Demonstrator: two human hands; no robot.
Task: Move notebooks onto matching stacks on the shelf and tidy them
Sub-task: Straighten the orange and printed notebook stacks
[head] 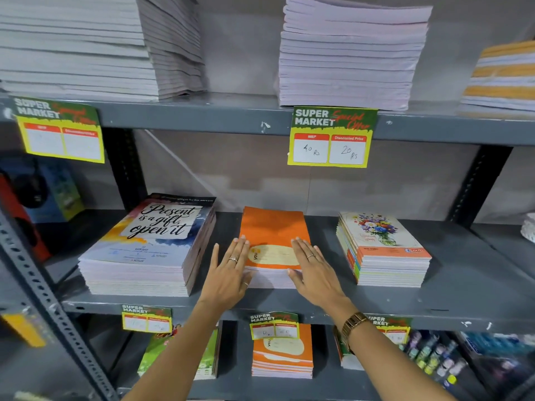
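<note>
Orange notebook stack (272,241) sits mid-shelf on the grey middle shelf (451,285), cover up w/ a cream label patch near the front edge. I see my left hand (228,270) flat against the stack's left side, fingers straight & spread, tips reaching onto the top cover's left edge; not gripping anything. Right hand (315,270) mirrors it on the right side: palm down, fingers extended over the cover's right front corner, thumb against the stack's front edge, also open. Rings on both hands, a metal watch (351,325) on the right wrist.

Left of the stack, apart from it, is a taller, wider pile w/ the "Present is a gift, open it" cover (162,227). Right of it, also w/ a gap, a floral-cover stack (382,244) w/ multi-coloured spines.

Upper shelf holds pale stacks seen from their page edges: a big one at left (86,44), one centre-right (350,53), & an orange-striped pile (503,73) at far right. A yellow/green price tag (331,137) hangs from the upper shelf edge, handwritten 40 & 20.

Lower shelf: another orange stack (282,357) directly below, green-cover books (179,354) to its left, small tags clipped along the shelf edge above them.
</note>
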